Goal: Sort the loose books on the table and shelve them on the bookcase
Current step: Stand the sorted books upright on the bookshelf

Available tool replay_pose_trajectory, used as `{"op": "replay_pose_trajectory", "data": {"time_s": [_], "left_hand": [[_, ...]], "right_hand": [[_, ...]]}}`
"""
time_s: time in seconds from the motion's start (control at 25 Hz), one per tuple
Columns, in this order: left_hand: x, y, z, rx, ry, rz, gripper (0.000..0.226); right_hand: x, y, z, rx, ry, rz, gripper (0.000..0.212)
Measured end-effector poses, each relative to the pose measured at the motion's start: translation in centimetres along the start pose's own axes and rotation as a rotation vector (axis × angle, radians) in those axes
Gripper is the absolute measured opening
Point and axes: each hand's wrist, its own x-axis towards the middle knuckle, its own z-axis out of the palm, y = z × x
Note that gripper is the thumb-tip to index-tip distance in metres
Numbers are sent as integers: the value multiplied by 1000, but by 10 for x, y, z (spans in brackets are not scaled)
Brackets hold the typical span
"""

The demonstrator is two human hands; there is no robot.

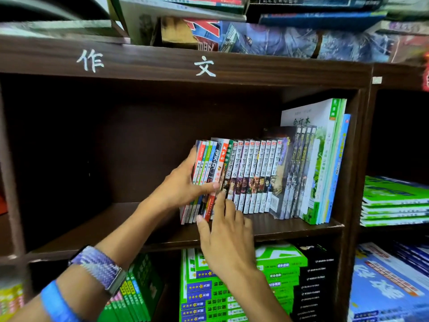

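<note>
A small bundle of thin books (pixel 209 173) leans at the left end of a row of upright comic volumes (pixel 255 175) on the dark wooden shelf (pixel 290 226). My left hand (pixel 183 184) wraps around the bundle's left side, thumb across the spines. My right hand (pixel 222 231) presses its fingers flat against the lower spines, holding nothing. Taller books (pixel 325 163) stand at the row's right end against the shelf wall.
The shelf's left half (pixel 92 219) is bare wood. Stacks of green workbooks (pixel 232 293) fill the shelf below, more lie flat at right (pixel 394 201), and piles of magazines (pixel 278 40) sit on top. The table is out of view.
</note>
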Motion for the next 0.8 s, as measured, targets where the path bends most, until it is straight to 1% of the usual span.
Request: {"op": "replay_pose_trajectory", "data": {"time_s": [0.08, 0.16, 0.2, 0.28, 0.32, 0.44, 0.48, 0.52, 0.56, 0.6, 0.68, 0.72, 0.8], "left_hand": [[0, -2, 3, 11, 46, -28, 94], [0, -1, 6, 46, 110, -15, 94], [0, 0, 8, 99, 140, -4, 93], [3, 1, 10, 174, 160, -29, 95], [2, -1, 9, 146, 121, -56, 96], [-8, -20, -5, -116, -86, -130, 98], [-14, -23, -11, -140, -140, -173, 98], [-19, -25, -15, -102, -164, -211, 96], [-23, -27, -15, -18, -143, -239, 92], [-26, -28, -13, 84, -95, -242, 86], [-28, -32, -4, 268, 19, -215, 78], [-30, -33, 1, 299, 45, -208, 77], [-34, -35, 6, 260, 28, -211, 78]], "right_hand": [[0, 2, 2, 21, 30, 1, 69], [0, 5, 5, -1, 73, -37, 67], [1, 5, 4, -9, 64, -47, 68], [2, 5, 1, -28, -22, -67, 70], [2, 6, 0, -33, -23, -74, 71], [-3, 12, -4, -27, 7, -86, 69], [-4, 13, -5, -34, -8, -102, 66], [-3, 14, -5, -44, -37, -122, 63], [-1, 14, -6, -52, -69, -126, 62], [1, 14, -4, -57, -80, -126, 61], [1, 12, -5, -82, -50, -121, 66], [-1, 11, -4, -95, -44, -122, 70], [-2, 12, 0, -94, -40, -115, 72]]}}
